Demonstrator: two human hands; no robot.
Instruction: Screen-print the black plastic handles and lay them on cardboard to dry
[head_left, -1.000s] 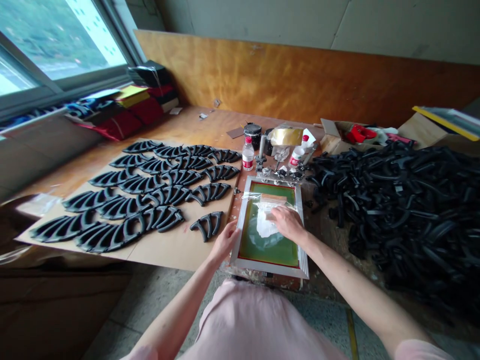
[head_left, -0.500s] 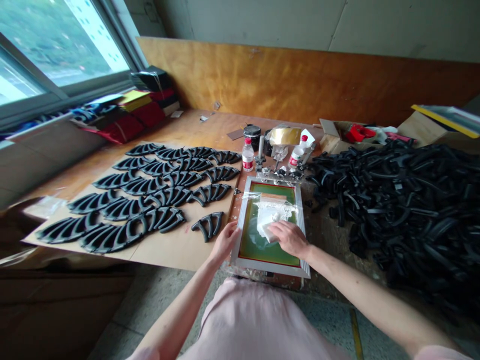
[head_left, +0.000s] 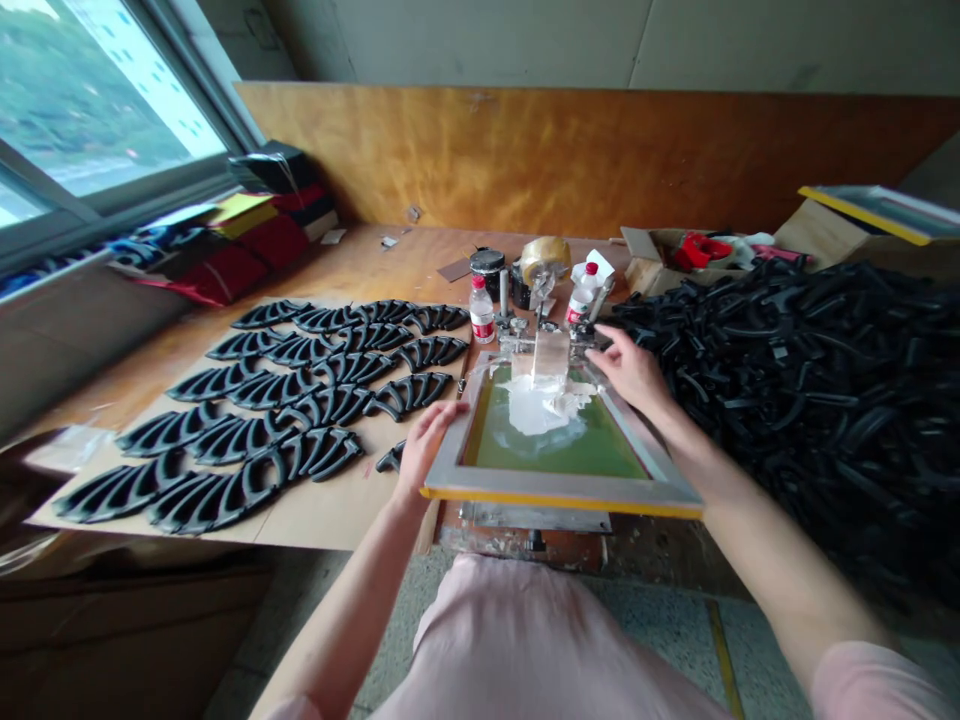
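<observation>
Currently: aluminium screen-printing frame [head_left: 562,492] with green mesh, tilted up above the wooden tabletop [head_left: 420,250], white ink blob [head_left: 540,405] on the mesh. Left hand [head_left: 424,447]: fingers clenched on the left rail. Right hand [head_left: 634,370]: fingers released, extended, resting on the right rail. Rows of black arched plastic parts [head_left: 409,395] just left.

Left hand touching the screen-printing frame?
Touching. The head view shows the left hand on the left rail of the screen-printing frame, its fingers lying over the rail with no gap visible.
</observation>
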